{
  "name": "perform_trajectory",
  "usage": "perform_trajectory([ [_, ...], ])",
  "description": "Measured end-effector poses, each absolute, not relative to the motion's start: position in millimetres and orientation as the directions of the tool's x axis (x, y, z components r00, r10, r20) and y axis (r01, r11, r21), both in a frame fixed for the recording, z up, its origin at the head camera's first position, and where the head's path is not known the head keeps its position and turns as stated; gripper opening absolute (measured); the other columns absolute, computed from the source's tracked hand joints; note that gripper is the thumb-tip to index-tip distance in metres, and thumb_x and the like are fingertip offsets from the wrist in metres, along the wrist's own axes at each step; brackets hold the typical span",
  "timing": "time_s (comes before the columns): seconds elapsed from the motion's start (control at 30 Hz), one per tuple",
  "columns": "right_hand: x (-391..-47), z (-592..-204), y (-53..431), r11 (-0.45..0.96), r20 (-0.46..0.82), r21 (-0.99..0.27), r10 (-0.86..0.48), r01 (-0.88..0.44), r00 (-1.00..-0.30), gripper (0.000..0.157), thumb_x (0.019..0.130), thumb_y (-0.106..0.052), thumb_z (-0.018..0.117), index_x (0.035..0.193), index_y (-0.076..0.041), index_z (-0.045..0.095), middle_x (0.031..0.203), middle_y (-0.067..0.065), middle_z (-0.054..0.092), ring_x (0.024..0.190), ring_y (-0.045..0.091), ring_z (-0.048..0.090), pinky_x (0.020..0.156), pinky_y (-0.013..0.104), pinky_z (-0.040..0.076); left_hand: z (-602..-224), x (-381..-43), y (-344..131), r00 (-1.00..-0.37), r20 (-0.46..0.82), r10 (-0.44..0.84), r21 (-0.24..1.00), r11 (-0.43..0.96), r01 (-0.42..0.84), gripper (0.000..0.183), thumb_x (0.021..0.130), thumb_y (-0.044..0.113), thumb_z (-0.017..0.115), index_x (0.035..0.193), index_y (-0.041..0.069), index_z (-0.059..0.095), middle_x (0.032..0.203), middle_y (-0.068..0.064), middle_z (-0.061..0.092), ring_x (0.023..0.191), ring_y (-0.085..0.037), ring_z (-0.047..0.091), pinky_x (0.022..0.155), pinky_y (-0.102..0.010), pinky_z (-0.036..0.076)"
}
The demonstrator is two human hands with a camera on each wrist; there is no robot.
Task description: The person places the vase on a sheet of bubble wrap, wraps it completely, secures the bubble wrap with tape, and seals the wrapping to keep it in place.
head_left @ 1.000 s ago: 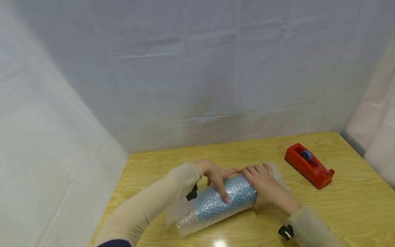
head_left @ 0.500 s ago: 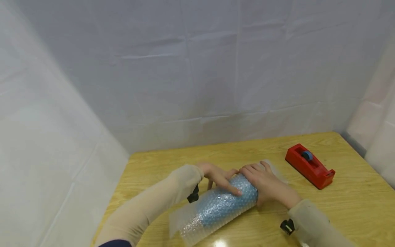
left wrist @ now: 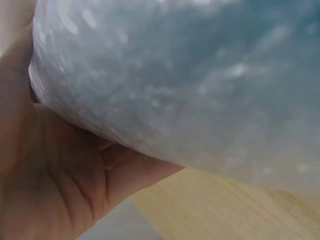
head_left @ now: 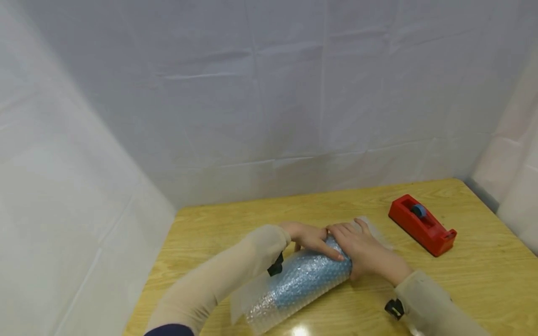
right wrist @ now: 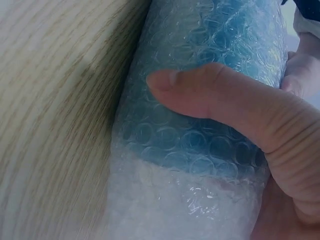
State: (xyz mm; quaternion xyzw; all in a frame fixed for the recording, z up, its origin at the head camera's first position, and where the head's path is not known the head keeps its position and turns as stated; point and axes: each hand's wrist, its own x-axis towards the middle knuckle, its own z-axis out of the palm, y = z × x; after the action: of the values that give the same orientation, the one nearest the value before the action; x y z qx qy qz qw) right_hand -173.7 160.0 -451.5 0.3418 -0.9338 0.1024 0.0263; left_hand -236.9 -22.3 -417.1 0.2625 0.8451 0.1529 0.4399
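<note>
A blue cylinder-like thing wrapped in clear bubble wrap, the bubble-wrapped roll [head_left: 300,280], lies slantwise on the table. My left hand [head_left: 313,239] holds its upper right part, thumb across the top and the other fingers down behind it. In the left wrist view the palm [left wrist: 55,175] curves under the wrap's edge. My right hand [head_left: 363,249] grips the roll's right end, fingers over the far side. The right wrist view shows the right thumb [right wrist: 200,92] pressed along the wrap, with whitish bubble wrap extending past the blue part. Both hands nearly meet at the roll's far side.
A red tape dispenser [head_left: 421,226] with a blue-cored roll stands on the wooden table [head_left: 227,217], right of the hands. Loose bubble wrap sticks out past both ends of the roll. White sheets [head_left: 286,93] enclose the table's back and sides.
My left hand has slid right along the roll toward the right hand. The roll's left end has swung nearer to me. My right hand keeps its hold with little movement.
</note>
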Motion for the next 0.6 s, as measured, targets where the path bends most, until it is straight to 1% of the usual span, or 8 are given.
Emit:
perform_trajectory([
  [0.1, -171.0, -450.6, 156.8, 0.764, 0.116, -0.161, -0.614, -0.625, -0.780, 0.128, 0.040, -0.033, 0.102, 0.145, -0.002, 0.036, 0.152, 0.023, 0.034, 0.137, 0.041, 0.033, 0.107, 0.071, 0.012, -415.0, -234.5, -22.5, -0.482, -0.685, 0.547, 0.477, 0.836, 0.271, 0.100, 0.085, 0.068, 0.062, 0.157, 0.044, -0.003, 0.165, 0.007, 0.001, 0.142, -0.035, 0.033, 0.082, -0.062, 0.051],
  [0.2, -167.7, -450.7, 155.0, 0.784, 0.145, -0.131, -0.590, -0.607, -0.794, 0.130, 0.039, -0.035, 0.102, 0.146, -0.003, 0.036, 0.157, 0.025, 0.024, 0.139, 0.045, 0.026, 0.106, 0.073, 0.013, -414.6, -233.6, -21.3, -0.485, -0.698, 0.527, 0.468, 0.848, 0.248, 0.102, 0.085, 0.067, 0.063, 0.158, 0.041, -0.004, 0.165, 0.008, -0.004, 0.144, -0.036, 0.029, 0.084, -0.064, 0.051],
  [0.27, -165.2, -451.4, 154.4, 0.801, 0.182, -0.101, -0.569, -0.591, -0.802, 0.131, 0.035, -0.036, 0.103, 0.146, -0.006, 0.039, 0.157, 0.025, 0.024, 0.139, 0.047, 0.026, 0.105, 0.074, 0.015, -414.6, -233.5, -20.6, -0.485, -0.700, 0.524, 0.465, 0.850, 0.247, 0.101, 0.085, 0.067, 0.062, 0.158, 0.041, -0.003, 0.165, 0.008, -0.005, 0.145, -0.035, 0.026, 0.083, -0.063, 0.051],
  [0.33, -162.2, -452.1, 153.5, 0.818, 0.219, -0.082, -0.543, -0.570, -0.811, 0.131, 0.033, -0.035, 0.103, 0.145, -0.008, 0.042, 0.155, 0.025, 0.026, 0.137, 0.048, 0.028, 0.103, 0.076, 0.018, -414.8, -233.5, -20.3, -0.482, -0.700, 0.527, 0.464, 0.849, 0.254, 0.099, 0.086, 0.068, 0.061, 0.158, 0.041, -0.001, 0.165, 0.007, -0.005, 0.146, -0.034, 0.024, 0.083, -0.064, 0.051],
  [0.4, -158.3, -452.6, 152.0, 0.834, 0.245, -0.075, -0.515, -0.546, -0.821, 0.131, 0.033, -0.033, 0.104, 0.146, -0.011, 0.043, 0.154, 0.025, 0.028, 0.136, 0.049, 0.030, 0.101, 0.077, 0.021, -415.0, -232.9, -20.6, -0.487, -0.703, 0.517, 0.452, 0.855, 0.256, 0.099, 0.085, 0.069, 0.061, 0.158, 0.042, 0.000, 0.165, 0.007, -0.003, 0.147, -0.033, 0.023, 0.083, -0.062, 0.052],
  [0.5, -150.0, -453.5, 149.6, 0.860, 0.259, -0.122, -0.455, -0.496, -0.852, 0.127, 0.038, -0.025, 0.103, 0.148, -0.017, 0.041, 0.155, 0.024, 0.027, 0.137, 0.051, 0.026, 0.100, 0.077, 0.023, -415.4, -231.7, -22.6, -0.498, -0.714, 0.492, 0.432, 0.869, 0.240, 0.103, 0.084, 0.070, 0.061, 0.158, 0.040, -0.005, 0.165, 0.005, -0.003, 0.146, -0.032, 0.024, 0.085, -0.061, 0.052],
  [0.57, -143.1, -454.0, 147.5, 0.865, 0.248, -0.200, -0.410, -0.461, -0.878, 0.131, 0.041, -0.021, 0.103, 0.152, -0.018, 0.034, 0.158, 0.023, 0.019, 0.140, 0.053, 0.018, 0.100, 0.077, 0.020, -416.1, -232.0, -25.5, -0.504, -0.718, 0.480, 0.427, 0.875, 0.227, 0.107, 0.083, 0.071, 0.062, 0.158, 0.037, -0.007, 0.165, 0.005, -0.003, 0.147, -0.030, 0.023, 0.088, -0.060, 0.051],
  [0.6, -138.7, -454.5, 147.1, 0.858, 0.244, -0.260, -0.385, -0.442, -0.890, 0.132, 0.042, -0.019, 0.102, 0.153, -0.018, 0.029, 0.159, 0.023, 0.014, 0.141, 0.053, 0.013, 0.100, 0.078, 0.017, -416.4, -232.2, -26.8, -0.504, -0.719, 0.480, 0.429, 0.876, 0.221, 0.109, 0.083, 0.071, 0.062, 0.158, 0.035, -0.008, 0.165, 0.005, -0.003, 0.147, -0.029, 0.022, 0.089, -0.060, 0.050],
])
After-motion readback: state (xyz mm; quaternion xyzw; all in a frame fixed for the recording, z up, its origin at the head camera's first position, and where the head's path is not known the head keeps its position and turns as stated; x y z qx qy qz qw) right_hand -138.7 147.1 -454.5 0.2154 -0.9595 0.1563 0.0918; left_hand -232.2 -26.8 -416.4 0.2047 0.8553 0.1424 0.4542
